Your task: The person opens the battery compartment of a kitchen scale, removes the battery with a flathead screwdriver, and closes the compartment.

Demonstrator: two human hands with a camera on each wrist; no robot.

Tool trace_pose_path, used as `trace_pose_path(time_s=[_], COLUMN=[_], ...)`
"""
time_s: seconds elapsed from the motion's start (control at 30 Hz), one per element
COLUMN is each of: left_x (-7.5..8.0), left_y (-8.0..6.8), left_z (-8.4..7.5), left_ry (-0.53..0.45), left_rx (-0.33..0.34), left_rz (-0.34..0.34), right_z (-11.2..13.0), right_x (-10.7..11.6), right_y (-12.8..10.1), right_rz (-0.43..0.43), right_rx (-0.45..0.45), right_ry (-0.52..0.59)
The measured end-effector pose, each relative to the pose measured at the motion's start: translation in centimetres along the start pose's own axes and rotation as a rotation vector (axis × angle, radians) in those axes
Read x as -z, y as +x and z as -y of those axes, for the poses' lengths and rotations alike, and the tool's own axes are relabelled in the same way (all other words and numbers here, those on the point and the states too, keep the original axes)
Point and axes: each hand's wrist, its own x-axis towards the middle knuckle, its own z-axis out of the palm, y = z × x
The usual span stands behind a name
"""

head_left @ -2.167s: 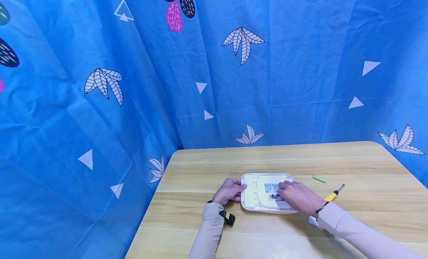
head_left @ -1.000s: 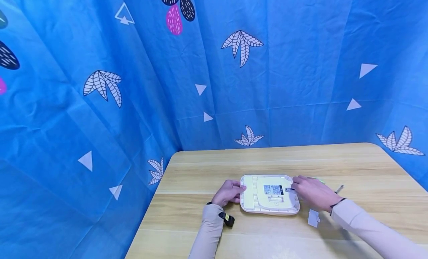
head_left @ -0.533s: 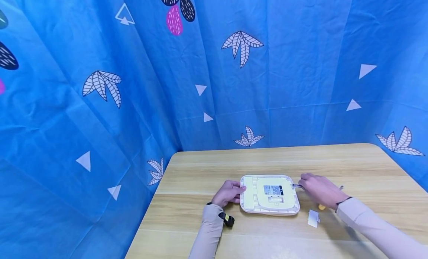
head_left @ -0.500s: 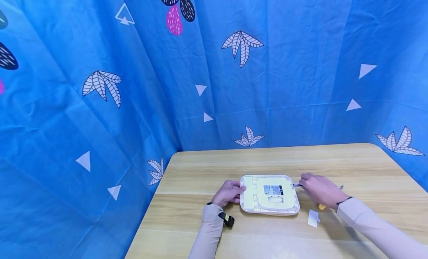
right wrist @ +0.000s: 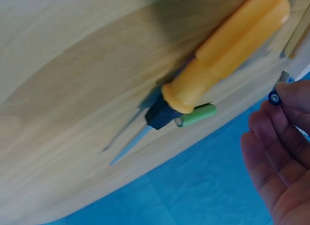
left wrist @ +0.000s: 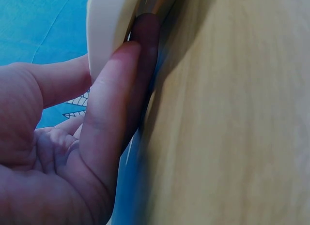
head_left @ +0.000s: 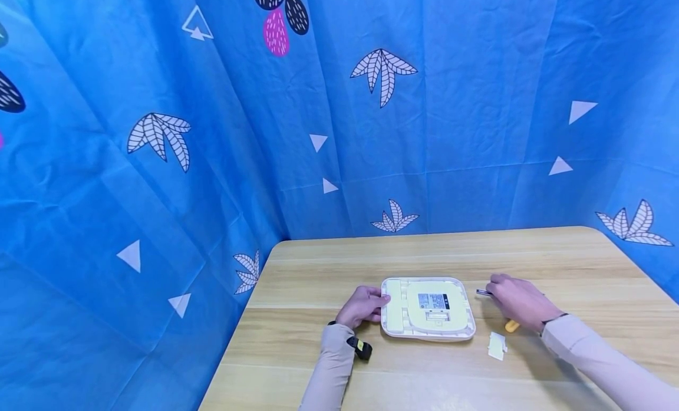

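A flat white device (head_left: 395, 308) with rounded corners lies underside up on the table, showing a printed label and a small uncovered battery compartment (head_left: 437, 316). My left hand (head_left: 362, 308) grips its left edge, thumb on top and fingers beneath, as the left wrist view also shows. To the right of the device, my right hand (head_left: 522, 302) pinches a dark blue battery (right wrist: 275, 96) between thumb and fingers, its end poking out toward the device. The compartment's white cover (head_left: 497, 346) rests on the table below that hand.
A screwdriver with a yellow handle (right wrist: 227, 46) lies under and beyond my right hand, mostly hidden in the head view. Close to its shaft is a green battery (right wrist: 197, 115). Blue patterned curtains (head_left: 477, 134) hang behind the wooden table (head_left: 318, 263).
My right hand has moved right with the battery, from over the compartment to clear of the device. The cover and the screwdriver handle have come into view. My left hand stays put.
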Motion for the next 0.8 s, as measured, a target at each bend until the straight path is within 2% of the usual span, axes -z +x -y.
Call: trace_pose_path(time_s=[0.6, 0.8], left_x=[0.0, 0.0], left_y=[0.0, 0.0], left_z=[0.1, 0.0], left_ry=[-0.007, -0.012], left_rx=[0.000, 0.002], left_rz=[0.003, 0.006], right_z=[-1.2, -1.7], right_x=[-0.9, -1.1], right_y=[-1.4, -1.5], right_rz=[0.012, 0.016], right_rx=[-0.049, -0.096], right_ry=[-0.036, -0.026])
